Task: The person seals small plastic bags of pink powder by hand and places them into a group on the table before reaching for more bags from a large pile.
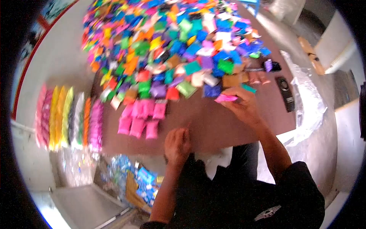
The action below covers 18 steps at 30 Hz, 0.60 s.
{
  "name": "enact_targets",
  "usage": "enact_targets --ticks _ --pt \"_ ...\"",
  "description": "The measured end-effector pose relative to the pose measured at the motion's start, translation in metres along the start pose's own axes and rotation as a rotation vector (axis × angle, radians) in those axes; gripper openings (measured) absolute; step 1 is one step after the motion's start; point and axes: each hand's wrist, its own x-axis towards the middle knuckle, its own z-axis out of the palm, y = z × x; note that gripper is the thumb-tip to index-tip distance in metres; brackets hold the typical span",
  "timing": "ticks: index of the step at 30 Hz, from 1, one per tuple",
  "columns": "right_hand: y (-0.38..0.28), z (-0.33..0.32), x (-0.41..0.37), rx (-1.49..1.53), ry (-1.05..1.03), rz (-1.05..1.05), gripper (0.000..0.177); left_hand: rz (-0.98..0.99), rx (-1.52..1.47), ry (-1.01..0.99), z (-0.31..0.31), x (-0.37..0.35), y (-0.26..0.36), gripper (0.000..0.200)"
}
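My right hand [246, 107] is raised over the right part of the brown table, its fingers closed on a small bright pink packet [226, 98]. My left hand [178, 146] is at the table's near edge with its fingers curled in; what it holds, if anything, I cannot make out. Left of it lies a cluster of several pink packets [137, 127], set close together in rough rows. Beyond both hands spreads a large heap of small packets [171, 49] in many colours, blurred in places.
Long clear bags of packets sorted by colour [68, 116] line the left side. A black rectangular object [285, 94] lies near the table's right edge, beside crumpled clear plastic [309, 103]. Below the table's front left is a container of blue packets and plastic [146, 183].
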Motion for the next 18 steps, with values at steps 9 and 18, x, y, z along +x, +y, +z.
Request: enact_targets --ticks 9,18 --pt "-0.028 0.047 -0.095 -0.324 -0.083 -0.01 0.027 0.004 -0.109 0.018 -0.005 -0.004 -0.004 0.011" --pt "-0.044 0.052 -0.128 -0.62 -0.182 -0.06 0.049 0.009 -0.142 0.063 -0.002 -0.005 -0.007 0.011"
